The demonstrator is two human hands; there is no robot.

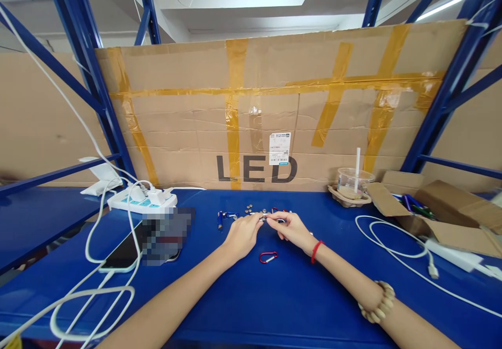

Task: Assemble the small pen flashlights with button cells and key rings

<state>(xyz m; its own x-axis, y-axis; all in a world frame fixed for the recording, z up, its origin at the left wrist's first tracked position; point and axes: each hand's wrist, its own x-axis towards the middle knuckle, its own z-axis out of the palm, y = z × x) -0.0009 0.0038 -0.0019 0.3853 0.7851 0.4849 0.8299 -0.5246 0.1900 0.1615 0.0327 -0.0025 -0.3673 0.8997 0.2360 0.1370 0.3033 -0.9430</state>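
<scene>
My left hand (pixel 243 234) and my right hand (pixel 291 229) meet above the middle of the blue shelf, fingertips pinched together. Between them is a small silvery piece (pixel 263 219), mostly covered by the fingers; its kind cannot be made out. Just in front of the hands lies a red carabiner (pixel 270 258) with a silver gate. To the left of my left hand is a small blue metal cylinder (pixel 220 221), like a mini flashlight body, beside other blue and silver parts (pixel 230 214). Several small round silvery discs (pixel 249 208) lie behind the fingers, with red items partly hidden behind my right hand.
At left are a white power strip (pixel 129 201), a phone (pixel 125 249) and looped white cables (pixel 94 291). A plastic cup (pixel 349 184) in a cardboard holder and an open carton (pixel 451 234) stand at right, near another cable (pixel 396 255). Cardboard (pixel 176 129) closes the back.
</scene>
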